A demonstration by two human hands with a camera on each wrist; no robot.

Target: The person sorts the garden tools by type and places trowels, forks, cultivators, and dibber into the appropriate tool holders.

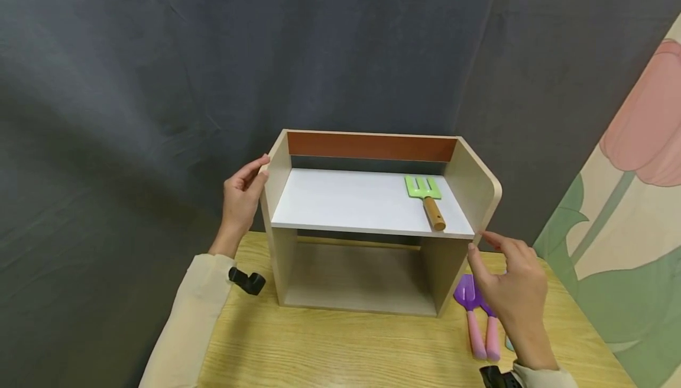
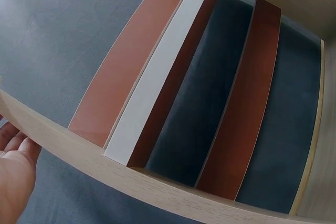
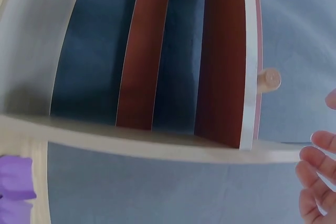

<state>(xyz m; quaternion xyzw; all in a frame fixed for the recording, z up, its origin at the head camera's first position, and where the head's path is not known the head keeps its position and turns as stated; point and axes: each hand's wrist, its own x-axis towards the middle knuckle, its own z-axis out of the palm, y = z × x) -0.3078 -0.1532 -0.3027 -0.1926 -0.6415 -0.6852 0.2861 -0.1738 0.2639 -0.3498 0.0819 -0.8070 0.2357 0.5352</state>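
One shelf [image 1: 340,199]: I flank it, likely steadying.
Left hand [image 1: 239,200]: loose, touching its side.
Right hand [image 1: 516,281]: wide, holding nothing.
Green fork [image 1: 429,201]: flat, presumably for stability.

The person's two hands, the left hand [image 1: 239,201] and right hand [image 1: 515,284], have one rack [image 1: 362,281] between their fingers. It counts two sides, one by the left fingers [image 1: 276,181] and one by the right [image 1: 470,184]; one white board [image 1: 340,199] between both sets; and two red slats, one [image 1: 372,146] above the right fingers, one [image 2: 247,103] under the board. One green fork [image 1: 428,201] lies up and left of the right fingers, two purple tools [image 1: 475,332] below them. Two black devices [image 1: 249,281] sit behind the fingers, one per wrist. One table [image 1: 319,346] lies below all fingers.
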